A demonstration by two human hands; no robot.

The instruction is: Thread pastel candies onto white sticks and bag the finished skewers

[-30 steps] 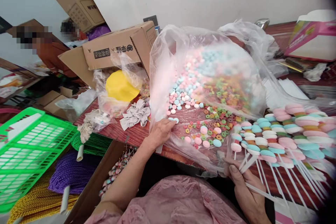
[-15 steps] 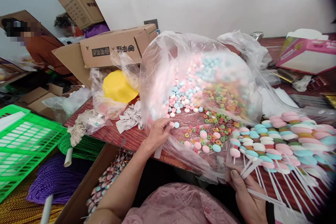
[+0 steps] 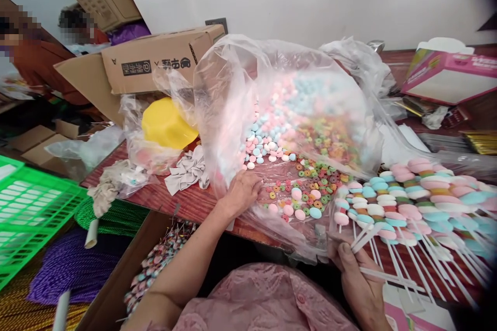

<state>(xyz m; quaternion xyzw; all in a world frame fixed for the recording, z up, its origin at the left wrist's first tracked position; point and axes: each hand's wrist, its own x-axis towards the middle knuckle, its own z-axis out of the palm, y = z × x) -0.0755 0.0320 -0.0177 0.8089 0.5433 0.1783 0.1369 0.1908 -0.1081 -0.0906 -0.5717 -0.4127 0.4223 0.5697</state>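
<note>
My left hand (image 3: 244, 190) reaches into the mouth of a large clear plastic bag (image 3: 217, 114), its fingers curled down among the sweets; whatever lies under the fingertips is hidden. Around it are pink, blue and white button-shaped candies (image 3: 267, 147) and small coloured rings (image 3: 324, 176) with holes. Several white sticks (image 3: 367, 238) are pinched between the thumb and fingers of my right hand (image 3: 359, 274), near the bag's front edge. Just beyond that hand lies a pile of candy skewers (image 3: 411, 207), stacked candies and rings on white sticks.
A yellow bowl-like piece (image 3: 166, 123) and a crumpled cloth (image 3: 188, 170) lie left of the bag. Behind stands a cardboard box (image 3: 155, 62); a pink carton (image 3: 450, 75) is at the right. A green crate (image 3: 34, 217) and purple twisted ropes (image 3: 81, 264) fill the lower left.
My left hand has moved slightly right and covers the blue candy that lay beside its fingertips. The right hand keeps its sticks. The whole view has shifted a little.
</note>
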